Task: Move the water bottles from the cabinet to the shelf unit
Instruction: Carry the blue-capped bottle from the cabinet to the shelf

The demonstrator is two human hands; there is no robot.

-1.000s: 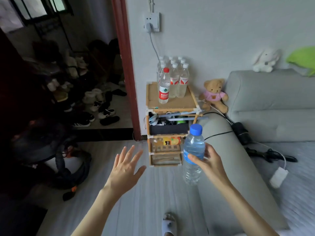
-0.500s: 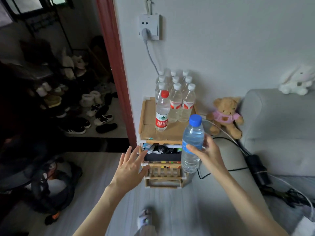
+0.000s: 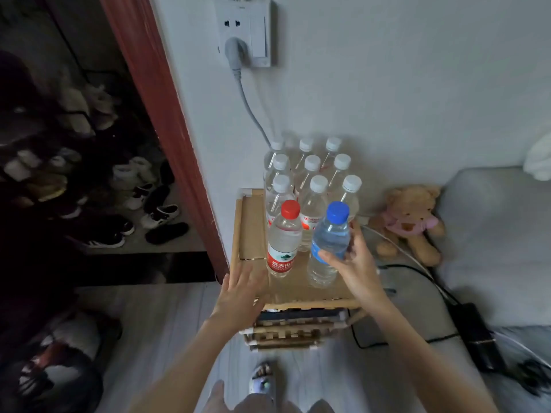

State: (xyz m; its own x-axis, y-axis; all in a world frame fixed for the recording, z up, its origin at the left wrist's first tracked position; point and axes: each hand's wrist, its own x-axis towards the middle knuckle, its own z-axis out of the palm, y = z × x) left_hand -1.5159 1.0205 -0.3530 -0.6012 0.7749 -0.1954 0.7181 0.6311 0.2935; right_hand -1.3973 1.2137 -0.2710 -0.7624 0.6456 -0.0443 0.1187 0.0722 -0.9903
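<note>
Head view. The right hand [image 3: 354,263] is gripping a blue-capped bottle [image 3: 329,242] around its middle, thumb in front and fingers curled behind. The bottle is standing upright at the front right of the shelf unit's top board [image 3: 253,231]; whether its base is touching the board cannot be told. The left hand [image 3: 241,293] is lying open, fingers straight and spread, over the front left corner of the shelf unit, holding nothing; contact with the board cannot be confirmed. A red-capped bottle [image 3: 284,239] is standing upright on the shelf unit, just left of the blue-capped bottle. Nine white-capped bottles [image 3: 313,186] are standing in three rows at the back of the shelf unit, against the wall. A teddy bear [image 3: 410,223] is sitting to the right of the shelf unit. A wall socket [image 3: 244,31] with a plugged cable is hanging above the shelf unit.
</note>
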